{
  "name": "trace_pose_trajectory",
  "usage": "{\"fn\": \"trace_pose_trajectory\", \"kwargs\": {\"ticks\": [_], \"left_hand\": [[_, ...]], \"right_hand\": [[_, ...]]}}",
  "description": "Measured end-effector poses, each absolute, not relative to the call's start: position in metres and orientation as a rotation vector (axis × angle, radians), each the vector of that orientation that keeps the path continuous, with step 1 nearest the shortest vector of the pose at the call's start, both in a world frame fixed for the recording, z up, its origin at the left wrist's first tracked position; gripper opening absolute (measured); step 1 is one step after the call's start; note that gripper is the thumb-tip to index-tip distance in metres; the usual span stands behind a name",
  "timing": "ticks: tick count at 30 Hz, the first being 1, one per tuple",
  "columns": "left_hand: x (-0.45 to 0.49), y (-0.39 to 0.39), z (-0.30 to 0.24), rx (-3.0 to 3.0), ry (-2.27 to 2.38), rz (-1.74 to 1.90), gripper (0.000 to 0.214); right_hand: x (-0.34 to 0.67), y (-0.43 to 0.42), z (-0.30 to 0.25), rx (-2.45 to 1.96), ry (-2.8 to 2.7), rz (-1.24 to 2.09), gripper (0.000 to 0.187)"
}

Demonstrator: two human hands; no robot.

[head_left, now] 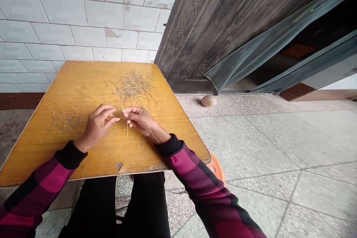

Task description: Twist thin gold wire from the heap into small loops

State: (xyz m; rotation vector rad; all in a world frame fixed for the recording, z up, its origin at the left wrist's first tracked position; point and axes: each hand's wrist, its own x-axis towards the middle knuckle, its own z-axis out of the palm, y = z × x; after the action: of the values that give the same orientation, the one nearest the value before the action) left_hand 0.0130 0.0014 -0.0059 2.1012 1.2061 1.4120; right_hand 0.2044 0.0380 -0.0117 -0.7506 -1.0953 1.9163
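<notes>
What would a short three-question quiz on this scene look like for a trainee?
1. True or false: a tangled pile of thin silver wire lies on the scuffed yellow wooden tabletop.
2. Multiple choice: what is between the left hand and the right hand?
A. A metal spoon
B. A thin silver wire strand
C. A pencil
3. Fill in the blank: the person's checked sleeves are magenta and ____.

Key: 1. True; 2. B; 3. black
</notes>
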Motion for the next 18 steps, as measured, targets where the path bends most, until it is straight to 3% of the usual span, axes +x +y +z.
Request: {"fn": "trace_pose_trajectory", "kwargs": {"ticks": [7, 18], "left_hand": [[0.014, 0.003, -0.008, 2.1, 1.242, 1.447, 0.009], [0.023, 0.003, -0.022, 1.959, 1.126, 1.446, 0.012]], "right_hand": [[0.201, 0.036, -0.012, -0.792, -1.174, 1.716, 0.029], [0.192, 0.032, -0.022, -0.971, -1.581, 1.233, 0.031]]}}
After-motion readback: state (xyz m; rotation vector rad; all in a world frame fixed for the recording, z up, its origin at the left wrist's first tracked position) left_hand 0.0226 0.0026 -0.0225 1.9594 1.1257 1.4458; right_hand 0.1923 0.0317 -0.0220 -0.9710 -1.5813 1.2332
